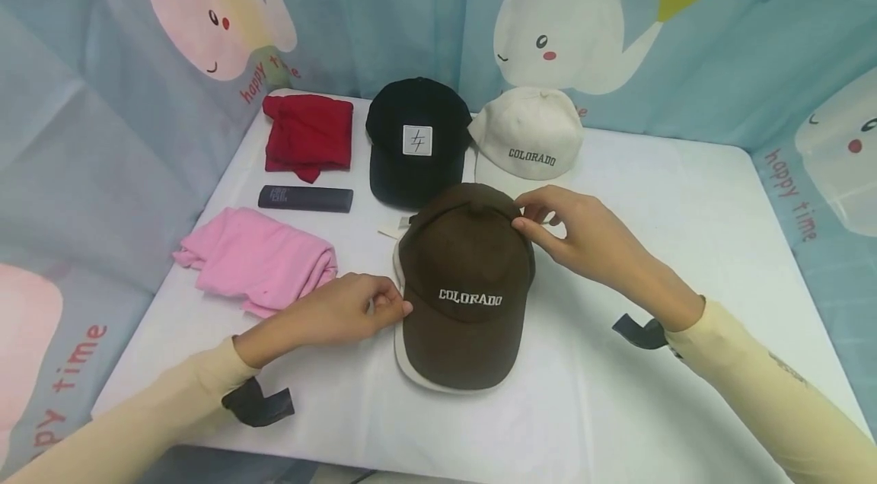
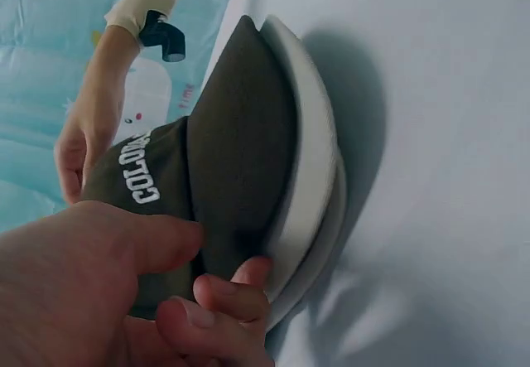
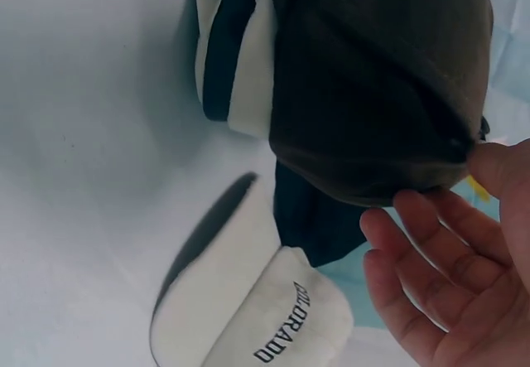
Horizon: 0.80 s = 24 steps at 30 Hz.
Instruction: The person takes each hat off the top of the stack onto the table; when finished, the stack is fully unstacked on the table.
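A brown cap (image 1: 466, 256) lettered COLORADO sits atop a stack of other caps, its brim toward me. White brims (image 2: 310, 127) show below it in the left wrist view, with a dark layer (image 3: 225, 52) between pale ones in the right wrist view. At the left side, where brim meets crown, my left hand (image 1: 352, 309) holds the cap between thumb and curled fingers. My right hand (image 1: 582, 233) pinches the edge of its crown at the upper right. Behind stand a black cap (image 1: 419, 115) with a white square patch and a white COLORADO cap (image 1: 530, 126).
On the white table (image 1: 658, 187), a folded red cloth (image 1: 308, 130) lies at the back left. Nearer are a dark oblong case (image 1: 305, 199) and a folded pink cloth (image 1: 256, 256). Blue whale-print curtains (image 1: 425, 4) hang behind and at both sides.
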Tool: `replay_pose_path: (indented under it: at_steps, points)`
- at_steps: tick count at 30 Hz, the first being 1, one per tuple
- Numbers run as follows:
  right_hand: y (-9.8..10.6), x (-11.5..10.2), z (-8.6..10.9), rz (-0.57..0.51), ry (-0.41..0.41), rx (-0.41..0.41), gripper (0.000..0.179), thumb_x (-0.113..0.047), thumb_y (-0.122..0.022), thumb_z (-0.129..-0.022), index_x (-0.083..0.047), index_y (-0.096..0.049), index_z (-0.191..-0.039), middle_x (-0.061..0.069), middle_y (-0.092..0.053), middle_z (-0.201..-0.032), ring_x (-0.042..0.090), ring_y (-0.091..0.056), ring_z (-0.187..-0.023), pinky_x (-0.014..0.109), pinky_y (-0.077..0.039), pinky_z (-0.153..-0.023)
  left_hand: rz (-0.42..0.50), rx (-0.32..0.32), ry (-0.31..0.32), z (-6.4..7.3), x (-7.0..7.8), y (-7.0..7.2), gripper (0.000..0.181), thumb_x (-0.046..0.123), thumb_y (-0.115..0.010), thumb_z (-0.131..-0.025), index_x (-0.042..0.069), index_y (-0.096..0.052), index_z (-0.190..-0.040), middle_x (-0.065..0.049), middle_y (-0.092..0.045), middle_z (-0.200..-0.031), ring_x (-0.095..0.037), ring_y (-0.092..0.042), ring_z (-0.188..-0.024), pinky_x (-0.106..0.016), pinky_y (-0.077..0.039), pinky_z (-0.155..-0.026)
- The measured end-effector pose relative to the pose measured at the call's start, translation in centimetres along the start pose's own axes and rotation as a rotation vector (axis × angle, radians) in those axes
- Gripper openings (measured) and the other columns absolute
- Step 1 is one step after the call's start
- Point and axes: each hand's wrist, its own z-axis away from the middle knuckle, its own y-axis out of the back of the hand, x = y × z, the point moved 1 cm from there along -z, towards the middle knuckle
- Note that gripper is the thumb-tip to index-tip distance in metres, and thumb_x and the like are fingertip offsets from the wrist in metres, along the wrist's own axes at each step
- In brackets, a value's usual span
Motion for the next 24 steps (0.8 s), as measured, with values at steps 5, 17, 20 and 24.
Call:
replay_pose_path:
  at_steps: [5, 17, 20, 24]
  points:
    - [-0.5, -0.1, -0.2, -0.034, 0.028, 0.017, 0.012, -0.022, -0.074, -0.102, -0.016, -0.073, -0.112, -0.010, -0.072, -0.100, 0.007, -0.067, -0.091, 0.040, -0.058, -0.080, 0.009, 0.007, 0.012, -0.2, -0.3, -0.3, 0.026, 0.039, -0.068, -0.102, 0.014, -0.073, -0.098, 0.007, -0.062, -0.073, -0.011, -0.052, -0.063, -0.029, -0.045, -0.061]
    - [-1.3, 0.1, -0.3, -0.037, 0.060, 0.023, 0.004, -0.013, -0.069, -0.102, -0.015, -0.071, -0.106, -0.009, -0.071, -0.098, 0.008, -0.068, -0.087, 0.036, -0.059, -0.077, 0.021, 0.014, 0.006, -0.5, -0.4, -0.8, 0.020, 0.032, -0.074, -0.100, 0.014, -0.068, -0.092, 0.007, -0.061, -0.073, -0.009, -0.049, -0.059, -0.027, -0.040, -0.056]
    - [-1.3, 0.1, -0.3, -0.029, 0.063, 0.025, 0.004, -0.014, -0.070, -0.102, -0.016, -0.071, -0.106, -0.010, -0.070, -0.098, 0.006, -0.068, -0.088, 0.034, -0.059, -0.077, 0.028, 0.016, 0.004, -0.5, -0.5, -0.8, 0.021, 0.032, -0.074, -0.100, 0.014, -0.068, -0.092, 0.006, -0.060, -0.073, -0.009, -0.049, -0.060, -0.026, -0.040, -0.056]
    - [-1.2, 0.0, -0.2, -0.018, 0.064, 0.033, 0.005, -0.016, -0.071, -0.102, -0.016, -0.071, -0.107, -0.011, -0.070, -0.098, 0.005, -0.067, -0.087, 0.033, -0.058, -0.077, 0.028, 0.014, -0.005, -0.6, -0.5, -0.8, 0.021, 0.033, -0.074, -0.100, 0.014, -0.067, -0.091, 0.006, -0.059, -0.072, -0.009, -0.048, -0.059, -0.026, -0.038, -0.056]
